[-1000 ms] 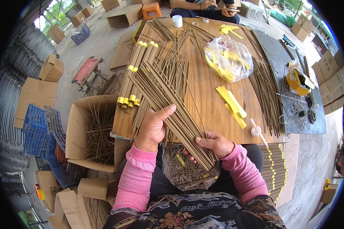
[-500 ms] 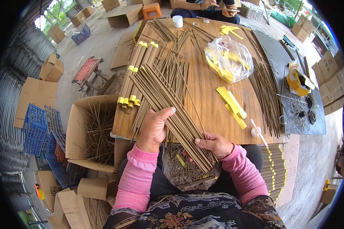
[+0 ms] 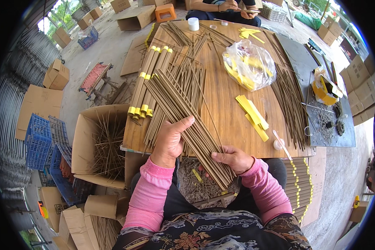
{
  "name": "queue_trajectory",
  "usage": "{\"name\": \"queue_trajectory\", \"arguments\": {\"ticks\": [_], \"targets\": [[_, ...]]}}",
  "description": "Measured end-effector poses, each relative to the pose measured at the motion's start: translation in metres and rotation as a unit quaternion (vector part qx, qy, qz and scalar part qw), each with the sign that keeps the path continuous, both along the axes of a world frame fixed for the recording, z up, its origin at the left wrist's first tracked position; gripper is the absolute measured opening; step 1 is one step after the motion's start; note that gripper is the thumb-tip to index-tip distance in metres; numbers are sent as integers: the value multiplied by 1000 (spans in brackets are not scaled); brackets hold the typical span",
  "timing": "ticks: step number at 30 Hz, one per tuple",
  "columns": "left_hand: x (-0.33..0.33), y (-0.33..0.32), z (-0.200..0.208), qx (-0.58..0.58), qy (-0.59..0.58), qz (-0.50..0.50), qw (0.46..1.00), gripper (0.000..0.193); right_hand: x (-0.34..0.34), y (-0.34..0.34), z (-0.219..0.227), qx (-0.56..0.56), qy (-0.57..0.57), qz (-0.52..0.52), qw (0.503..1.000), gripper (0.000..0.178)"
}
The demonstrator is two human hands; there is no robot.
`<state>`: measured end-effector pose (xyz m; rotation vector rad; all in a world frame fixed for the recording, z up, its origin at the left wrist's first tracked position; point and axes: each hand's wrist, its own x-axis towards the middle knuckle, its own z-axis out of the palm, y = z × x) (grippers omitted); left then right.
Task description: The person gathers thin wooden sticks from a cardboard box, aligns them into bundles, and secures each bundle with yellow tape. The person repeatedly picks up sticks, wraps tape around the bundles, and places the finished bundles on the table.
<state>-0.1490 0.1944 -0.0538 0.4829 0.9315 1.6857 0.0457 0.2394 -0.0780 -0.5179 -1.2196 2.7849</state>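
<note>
A bundle of thin brown incense sticks [image 3: 187,121] slants between my hands, its far end over the table and its near end above my lap. My left hand [image 3: 171,139] is wrapped round the middle of the bundle, thumb on top. My right hand [image 3: 231,159] grips it close to the near end, thumb lying across the sticks. Beneath the bundle, loose incense sticks [image 3: 181,79] lie spread on the wooden table [image 3: 221,112]. Just left of them are rolled bundles with yellow bands [image 3: 143,91]. Yellow paper strips [image 3: 253,116] lie to the right.
A clear plastic bag [image 3: 249,64] of yellow strips sits on the table, with more sticks [image 3: 289,104] beyond it. A small pot with a spatula [image 3: 278,144] stands at the right edge. Left of my knees is a cardboard box [image 3: 83,146] of sticks. Across the table sits another person [image 3: 227,10].
The bundle's far end has shifted slightly to the right, and my left hand has moved a little the same way. My right hand is almost unmoved.
</note>
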Motion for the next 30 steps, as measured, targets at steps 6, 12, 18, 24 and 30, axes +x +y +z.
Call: {"name": "queue_trajectory", "arguments": {"ticks": [6, 12, 18, 24, 30], "targets": [[0, 1, -3, -1, 4, 3, 1000, 23, 0, 0, -3, 2, 6, 6, 1000, 35], [-1, 1, -4, -13, -22, 5, 1000, 27, -1, 0, 0, -11, 17, 12, 1000, 34], [0, 2, -5, -15, -31, 4, 999, 25, -1, 0, -1, -2, 20, 24, 1000, 33], [-1, 0, -4, -23, -33, 4, 999, 22, -2, -1, 0, -4, 41, 33, 999, 33], [-3, 1, -13, -19, -65, -58, 996, 19, -1, -2, 3, 45, 13, 50, 998, 34]]}}
